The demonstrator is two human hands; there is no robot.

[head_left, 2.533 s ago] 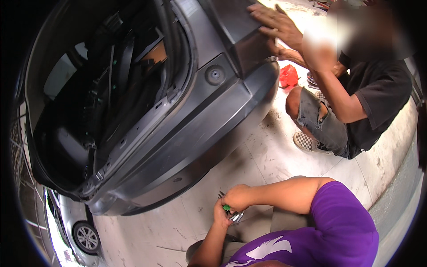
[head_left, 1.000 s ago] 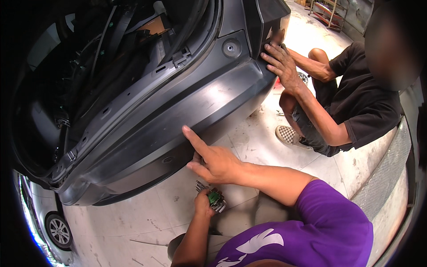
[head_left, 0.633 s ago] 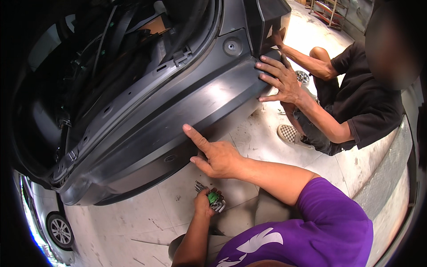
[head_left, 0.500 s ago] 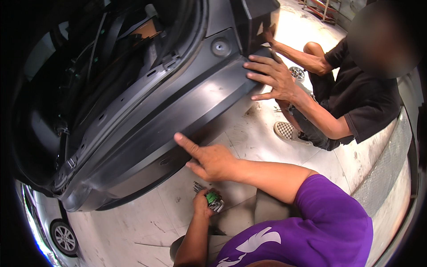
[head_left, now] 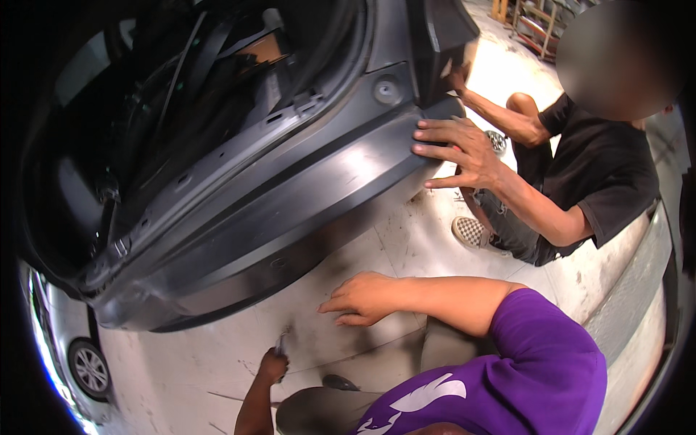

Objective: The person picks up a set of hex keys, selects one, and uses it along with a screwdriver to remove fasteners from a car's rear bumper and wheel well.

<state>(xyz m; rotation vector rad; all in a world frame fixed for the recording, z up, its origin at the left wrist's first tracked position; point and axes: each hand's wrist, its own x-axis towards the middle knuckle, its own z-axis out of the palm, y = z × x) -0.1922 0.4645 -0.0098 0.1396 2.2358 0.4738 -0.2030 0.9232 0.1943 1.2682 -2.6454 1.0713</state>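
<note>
A dark grey car rear bumper [head_left: 290, 217] spans the middle, under the open boot [head_left: 181, 94]. My right hand [head_left: 362, 299] hovers just below the bumper's lower edge over the concrete floor, fingers loosely spread and pointing left, holding nothing. My left hand [head_left: 273, 365] is lower, near my knee, closed around a small hand tool [head_left: 280, 344] whose metal end sticks up. A co-worker in a black shirt [head_left: 602, 167] crouches at the right with one hand [head_left: 457, 148] flat on the bumper's right corner.
The co-worker's checkered shoe [head_left: 471, 232] rests on the floor by the bumper's right end. A white car's wheel [head_left: 88, 368] shows at the lower left. Racks with parts [head_left: 536, 22] stand at the top right. A concrete kerb [head_left: 638, 275] runs along the right.
My right hand has come off the bumper, stopped pointing and dropped lower. My left hand with the tool has moved down and left. The co-worker's hand now lies flat on the bumper corner.
</note>
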